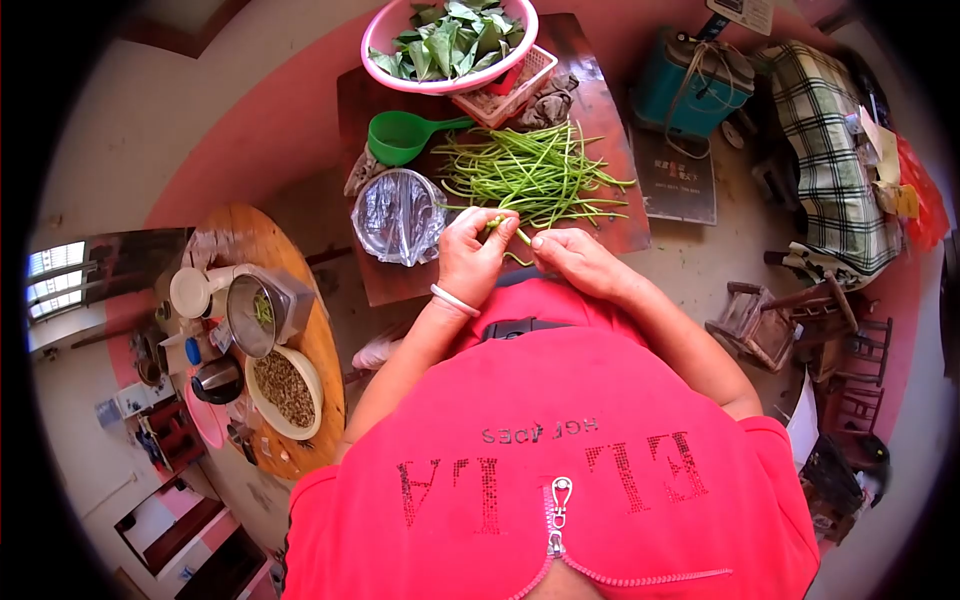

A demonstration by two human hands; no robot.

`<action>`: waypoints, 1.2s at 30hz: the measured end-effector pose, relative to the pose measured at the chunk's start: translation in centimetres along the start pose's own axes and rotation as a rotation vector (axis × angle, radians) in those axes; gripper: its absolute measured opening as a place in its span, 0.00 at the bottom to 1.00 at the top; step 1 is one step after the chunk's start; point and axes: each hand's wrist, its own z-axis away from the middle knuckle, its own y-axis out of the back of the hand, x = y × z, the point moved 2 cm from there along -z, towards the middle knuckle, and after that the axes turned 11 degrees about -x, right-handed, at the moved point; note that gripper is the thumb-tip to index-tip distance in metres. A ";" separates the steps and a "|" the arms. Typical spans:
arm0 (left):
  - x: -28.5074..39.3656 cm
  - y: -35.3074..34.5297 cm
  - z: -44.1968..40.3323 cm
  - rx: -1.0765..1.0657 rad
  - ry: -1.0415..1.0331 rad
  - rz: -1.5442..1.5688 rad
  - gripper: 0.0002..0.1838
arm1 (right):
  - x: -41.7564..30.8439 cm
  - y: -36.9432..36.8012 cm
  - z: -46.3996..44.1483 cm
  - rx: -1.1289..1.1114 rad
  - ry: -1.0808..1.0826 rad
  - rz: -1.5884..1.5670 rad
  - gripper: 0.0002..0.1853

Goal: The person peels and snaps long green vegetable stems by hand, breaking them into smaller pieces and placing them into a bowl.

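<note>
My left hand (478,252), with a white bangle at the wrist, is closed around short pieces of green stem (494,223) near the table's front edge. Thumb and finger of my right hand (578,262) pinch a green stem (523,238) that reaches across toward the left hand. Just beyond both hands lies a loose pile of long, leafless green stems (545,175). Left of my left hand stands a round container (398,215) lined with clear plastic; its contents are hard to make out.
Behind it a green ladle (398,138) rests on the dark wooden table (385,283). A pink basin (378,68) of leaves and a plastic basket (530,80) are at the back. A round table (320,370) with bowls stands left; wooden stools (755,325) are right.
</note>
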 end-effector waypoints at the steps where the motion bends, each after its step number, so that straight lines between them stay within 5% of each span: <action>1: 0.3 0.0 -0.1 0.074 -0.097 -0.254 0.05 | -0.1 0.0 -0.1 0.027 0.023 0.042 0.19; 6: 0.6 1.1 -1.1 0.252 -0.286 -0.537 0.05 | -1.4 0.1 0.1 -0.008 0.032 0.024 0.19; 8: -0.2 2.0 -1.5 0.233 -0.173 -0.484 0.04 | -1.4 0.3 0.4 -0.037 0.027 -0.030 0.19; 9: -1.0 2.3 -1.7 0.145 -0.085 -0.329 0.05 | -1.2 0.6 0.6 -0.064 -0.019 -0.235 0.18; 10: -2.2 2.1 -1.5 -0.057 0.212 0.251 0.07 | -1.0 0.8 0.7 -0.092 -0.065 -0.440 0.18; 12: -2.3 1.6 -1.2 -0.286 0.336 0.577 0.07 | -1.1 0.9 0.8 -0.082 -0.071 -0.558 0.18; 16: 0.5 -0.1 -1.0 -0.359 0.399 0.770 0.07 | -1.3 0.9 0.7 -0.105 -0.074 -0.635 0.18; 19: 0.2 -0.2 -1.2 -0.307 0.365 0.551 0.08 | -0.5 0.9 0.2 -0.113 -0.082 -0.596 0.18; 22: 0.0 -0.5 -1.0 -0.248 0.276 0.514 0.08 | -0.2 0.8 -0.4 0.016 0.030 -0.339 0.19; 28: -1.2 -1.6 -0.9 -0.070 0.275 0.513 0.09 | -1.7 0.6 -1.0 0.526 0.105 0.665 0.16; 36: -1.5 -1.2 -0.3 -0.020 0.459 0.782 0.10 | -2.1 -0.3 -0.7 0.461 0.147 0.798 0.14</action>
